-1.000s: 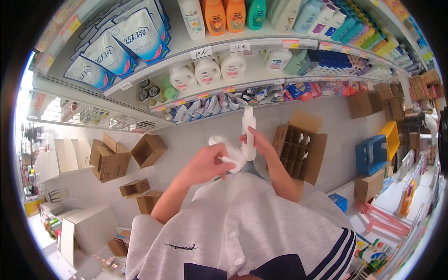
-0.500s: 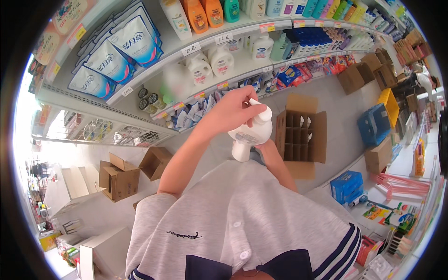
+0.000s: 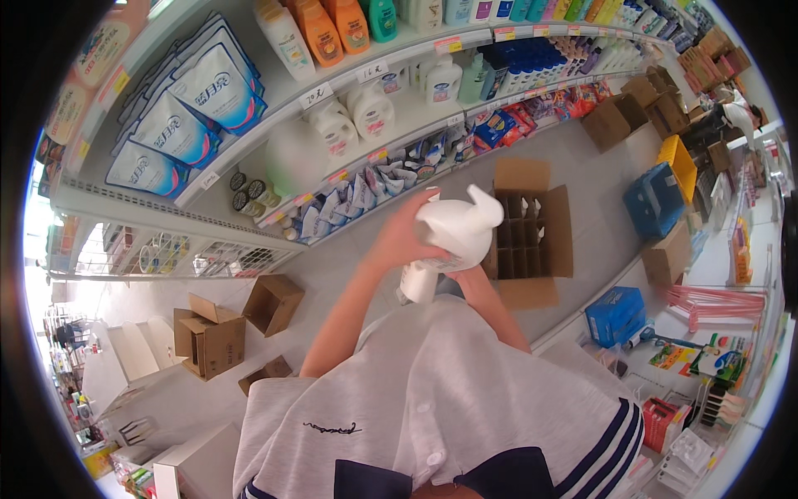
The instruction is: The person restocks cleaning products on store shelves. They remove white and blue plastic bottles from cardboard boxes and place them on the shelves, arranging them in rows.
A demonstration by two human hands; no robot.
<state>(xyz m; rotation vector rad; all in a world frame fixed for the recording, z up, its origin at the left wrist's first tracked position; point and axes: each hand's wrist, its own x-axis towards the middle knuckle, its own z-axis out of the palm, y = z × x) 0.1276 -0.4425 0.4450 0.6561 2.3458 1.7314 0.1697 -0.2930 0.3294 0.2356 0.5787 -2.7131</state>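
Observation:
A white pump bottle (image 3: 462,234) with a curved spout is tilted in front of my chest, its pump head turned up and to the right. My left hand (image 3: 397,239) wraps round its left side, fingers over the far edge and thumb across the near face. From below, my right hand (image 3: 468,276) holds the bottle; most of its fingers are hidden behind it. A white cylindrical piece (image 3: 418,284) sticks out under the bottle toward my shirt; whether it belongs to a second bottle I cannot tell.
An open carton (image 3: 520,241) with dividers, holding several white-topped items, stands on the floor beyond my right hand. Shelves (image 3: 332,91) of bottles and pouches run along the far side. More cartons (image 3: 208,337) lie at left; a blue crate (image 3: 654,212) is at right.
My left hand has left the pump head and moved down onto the bottle's side. The spout, formerly under my fingers, now shows and points up. The view has shifted slightly.

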